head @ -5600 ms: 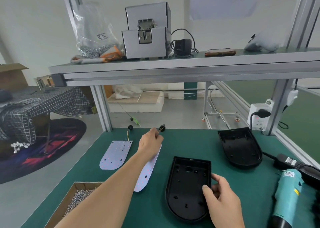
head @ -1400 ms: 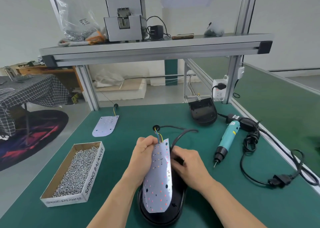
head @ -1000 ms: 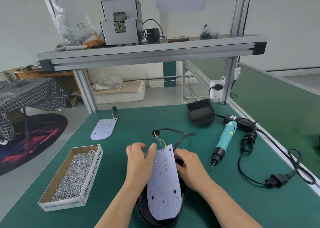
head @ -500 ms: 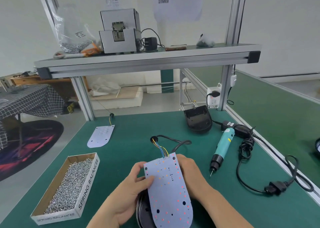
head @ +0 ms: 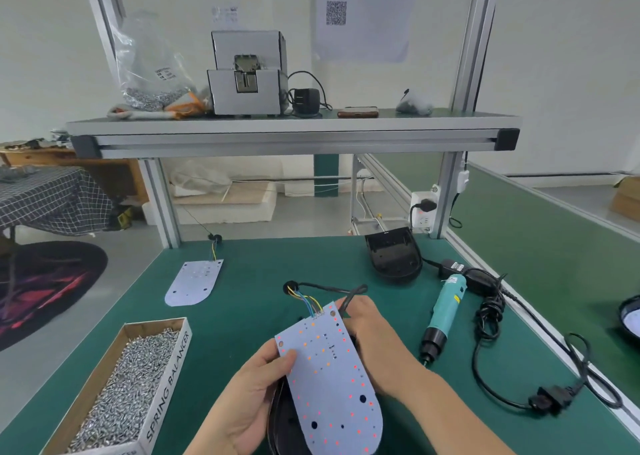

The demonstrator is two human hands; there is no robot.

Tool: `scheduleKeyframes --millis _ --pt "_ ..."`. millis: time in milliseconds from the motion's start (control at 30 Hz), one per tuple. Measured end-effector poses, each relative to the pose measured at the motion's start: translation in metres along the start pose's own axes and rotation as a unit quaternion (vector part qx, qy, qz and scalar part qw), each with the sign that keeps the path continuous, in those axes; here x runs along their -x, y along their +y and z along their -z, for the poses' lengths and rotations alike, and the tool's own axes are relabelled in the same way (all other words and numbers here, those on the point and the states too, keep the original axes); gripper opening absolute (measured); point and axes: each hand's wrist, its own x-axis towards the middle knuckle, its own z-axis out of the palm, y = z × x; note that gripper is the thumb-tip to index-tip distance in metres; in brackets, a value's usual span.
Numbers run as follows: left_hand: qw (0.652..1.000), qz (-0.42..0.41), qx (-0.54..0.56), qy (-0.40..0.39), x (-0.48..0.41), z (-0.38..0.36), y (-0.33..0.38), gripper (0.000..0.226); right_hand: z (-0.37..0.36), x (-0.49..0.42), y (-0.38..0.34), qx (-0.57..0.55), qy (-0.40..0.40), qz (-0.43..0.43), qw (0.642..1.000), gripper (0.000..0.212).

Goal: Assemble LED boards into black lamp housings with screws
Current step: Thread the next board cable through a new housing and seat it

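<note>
A pale LED board [head: 332, 382] with red and orange dots lies over a black lamp housing [head: 282, 427], most of which it hides. My left hand [head: 252, 395] grips the board's left edge, thumb on top. My right hand [head: 377, 343] holds the right side behind the board, with the black cable [head: 325, 286] running out above its fingers. Coloured wires join the board's top end to a black grommet [head: 290, 286]. A second LED board [head: 194, 281] lies at the far left. A second black housing [head: 394, 255] sits at the back right.
An open cardboard box of screws [head: 117, 395] stands at the near left. A teal electric screwdriver [head: 445, 312] lies to the right, its black cord [head: 491, 319] looping toward the table's right edge. The shelf [head: 291, 132] above carries a grey screw feeder [head: 247, 73].
Since the earliest frame the board and housing came together at the near edge. In the last second the board tilted flatter over the housing and both hands drew it closer to me.
</note>
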Motion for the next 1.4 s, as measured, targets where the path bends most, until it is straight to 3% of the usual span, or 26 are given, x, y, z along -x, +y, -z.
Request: scheduleKeyframes --millis 133,167,233,333,400,467,533,633,667,700,767,800,833,900,967,1033,1067,1100,1167,1300,1400 --pt "0.999 -0.040 0.021 0.006 -0.002 0.001 0.012 0.040 0.017 -0.017 -0.012 0.059 -0.071 0.052 0.994 0.018" --pt "0.998 -0.053 0.034 0.014 -0.003 0.004 0.015 0.039 0.022 -0.018 -0.015 0.013 -0.066 0.052 0.996 0.018" --pt "0.995 -0.075 0.055 0.027 -0.003 0.010 0.022 0.039 0.032 -0.015 -0.022 -0.199 -0.025 -0.012 0.980 0.024" --pt "0.996 -0.082 0.043 0.017 0.002 0.016 0.029 0.042 0.034 -0.020 -0.023 -0.452 -0.010 -0.136 0.882 0.047" --pt "0.997 -0.072 0.028 -0.015 0.008 0.015 0.030 0.046 0.032 -0.026 -0.025 -0.540 -0.032 -0.230 0.809 0.066" --pt "0.997 -0.056 0.021 -0.044 0.012 0.013 0.032 0.057 0.032 -0.034 -0.029 -0.582 -0.031 -0.269 0.767 0.066" --pt "0.996 -0.048 0.026 -0.068 0.014 0.011 0.034 0.061 0.035 -0.041 -0.028 -0.574 -0.008 -0.251 0.779 0.050" --pt "0.996 -0.055 0.032 -0.070 0.013 0.012 0.037 0.046 0.037 -0.048 -0.033 -0.596 0.010 -0.201 0.777 0.015" --pt "0.996 -0.057 0.037 -0.062 0.012 0.013 0.039 0.045 0.038 -0.050 -0.038 -0.569 0.018 -0.177 0.803 0.006" --pt "0.996 -0.060 0.044 -0.054 0.011 0.013 0.041 0.045 0.039 -0.050 -0.042 -0.499 0.024 -0.136 0.855 0.013" --pt "0.995 -0.070 0.054 -0.044 0.012 0.010 0.047 0.044 0.042 -0.047 -0.050 -0.227 0.022 -0.013 0.974 0.010" --pt "0.995 -0.073 0.058 -0.046 0.012 0.007 0.050 0.043 0.041 -0.049 -0.053 -0.081 -0.009 0.049 0.995 0.002" --pt "0.994 -0.073 0.063 -0.052 0.012 0.004 0.052 0.043 0.043 -0.047 -0.053 0.028 -0.047 0.102 0.993 0.005" --pt "0.993 -0.074 0.072 -0.059 0.013 0.000 0.054 0.043 0.042 -0.052 -0.054 0.032 -0.097 0.094 0.990 0.013" --pt "0.992 -0.074 0.087 -0.061 0.014 0.000 0.056 0.040 0.045 -0.054 -0.061 -0.228 -0.076 -0.032 0.970 0.023" --pt "0.992 -0.069 0.098 -0.049 0.017 0.001 0.061 0.037 0.043 -0.051 -0.056 -0.460 -0.078 -0.126 0.875 0.035" --pt "0.992 -0.064 0.102 -0.038 0.018 0.002 0.063 0.036 0.037 -0.046 -0.051 -0.518 -0.113 -0.137 0.837 0.041" --pt "0.992 -0.058 0.107 -0.030 0.019 0.002 0.065 0.035 0.029 -0.040 -0.048 -0.543 -0.146 -0.141 0.815 0.047" --pt "0.991 -0.046 0.121 -0.018 0.021 0.000 0.068 0.035 0.013 -0.031 -0.050 -0.544 -0.179 -0.147 0.807 0.055" --pt "0.988 -0.048 0.145 0.004 0.026 0.001 0.072 0.037 0.000 -0.033 -0.053 -0.570 -0.150 -0.157 0.793 0.054" --pt "0.987 -0.048 0.155 0.010 0.030 0.004 0.076 0.045 -0.005 -0.031 -0.048 -0.615 -0.151 -0.142 0.761 0.045"
